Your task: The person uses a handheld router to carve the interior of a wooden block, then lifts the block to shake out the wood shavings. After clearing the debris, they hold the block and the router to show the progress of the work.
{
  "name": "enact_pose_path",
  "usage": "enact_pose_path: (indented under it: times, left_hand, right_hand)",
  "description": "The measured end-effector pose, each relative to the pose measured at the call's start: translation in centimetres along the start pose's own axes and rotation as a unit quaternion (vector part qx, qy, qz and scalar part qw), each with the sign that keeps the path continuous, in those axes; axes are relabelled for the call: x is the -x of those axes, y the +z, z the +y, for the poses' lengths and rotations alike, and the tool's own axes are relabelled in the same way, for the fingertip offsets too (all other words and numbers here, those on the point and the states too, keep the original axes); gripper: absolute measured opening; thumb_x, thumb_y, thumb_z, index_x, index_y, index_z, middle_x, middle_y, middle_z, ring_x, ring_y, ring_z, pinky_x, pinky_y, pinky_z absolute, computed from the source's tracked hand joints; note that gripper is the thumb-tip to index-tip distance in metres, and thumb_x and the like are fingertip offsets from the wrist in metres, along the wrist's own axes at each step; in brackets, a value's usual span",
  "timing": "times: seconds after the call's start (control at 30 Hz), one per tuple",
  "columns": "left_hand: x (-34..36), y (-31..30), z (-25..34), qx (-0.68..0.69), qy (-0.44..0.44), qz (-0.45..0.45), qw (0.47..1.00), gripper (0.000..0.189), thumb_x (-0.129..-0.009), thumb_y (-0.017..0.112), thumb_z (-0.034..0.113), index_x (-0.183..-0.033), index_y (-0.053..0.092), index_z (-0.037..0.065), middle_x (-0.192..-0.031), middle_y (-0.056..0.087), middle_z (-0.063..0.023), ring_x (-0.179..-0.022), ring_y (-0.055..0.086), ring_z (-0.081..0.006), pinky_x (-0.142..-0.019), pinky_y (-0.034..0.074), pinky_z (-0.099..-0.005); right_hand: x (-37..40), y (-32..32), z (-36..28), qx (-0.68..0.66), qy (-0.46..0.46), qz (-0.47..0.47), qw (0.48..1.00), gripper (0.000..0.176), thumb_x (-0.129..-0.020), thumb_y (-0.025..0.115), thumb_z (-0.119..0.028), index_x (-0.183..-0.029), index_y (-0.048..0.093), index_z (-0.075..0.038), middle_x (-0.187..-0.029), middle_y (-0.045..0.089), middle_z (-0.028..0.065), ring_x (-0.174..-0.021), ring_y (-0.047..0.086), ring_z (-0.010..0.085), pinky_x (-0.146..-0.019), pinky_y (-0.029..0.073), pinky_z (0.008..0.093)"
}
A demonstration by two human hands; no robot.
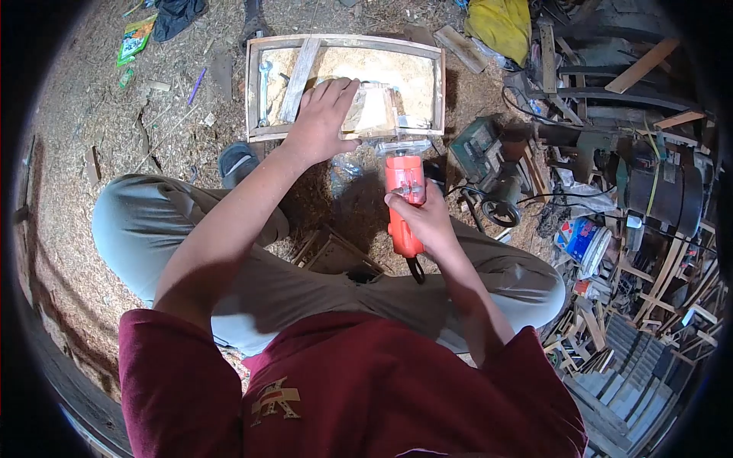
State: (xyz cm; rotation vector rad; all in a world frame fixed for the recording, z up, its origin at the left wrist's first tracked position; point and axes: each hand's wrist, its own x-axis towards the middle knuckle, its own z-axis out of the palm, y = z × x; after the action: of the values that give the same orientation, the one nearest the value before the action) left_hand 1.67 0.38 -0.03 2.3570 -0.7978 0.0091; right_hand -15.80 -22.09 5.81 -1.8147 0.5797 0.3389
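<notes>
My right hand [429, 221] is wrapped around a red trim router [405, 179] with a clear plastic base and a black cord at its lower end. The router's base end is at the near edge of a shallow wooden tray-like box [256, 91]. My left hand [327, 114] lies over that near edge, fingers stretched out and apart, beside a brightly lit pale piece [374, 108] in the box. Part of that piece is hidden by the hand. A wooden strip [300, 80] leans across the box, and a wrench [264, 91] lies at its left side.
Sawdust covers the ground. A green metal machine [477, 149] with cables stands to the right of the box. Farther right are a white-and-blue bucket [584, 244] and piles of wood scraps [664, 290]. A yellow bag [500, 27] lies at the back.
</notes>
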Motion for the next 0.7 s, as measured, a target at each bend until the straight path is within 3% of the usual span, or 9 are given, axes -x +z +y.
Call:
enact_pose_path:
  times: [0.7]
  left_hand:
    - [-0.1,0.03,-0.11,0.015,0.017,0.011,1.0,0.112,-0.066,0.097,0.028,-0.159,0.042,-0.001,-0.154,0.048,-0.0193,-0.144,0.044,-0.0395,-0.126,0.034,-0.0499]
  right_hand:
    - [-0.49,0.19,-0.51,0.002,-0.006,-0.006,1.0,0.042,-0.09,0.088,-0.024,-0.117,0.066,-0.001,-0.1,0.074,0.0056,-0.09,0.07,0.0122,-0.084,0.056,0.0319]
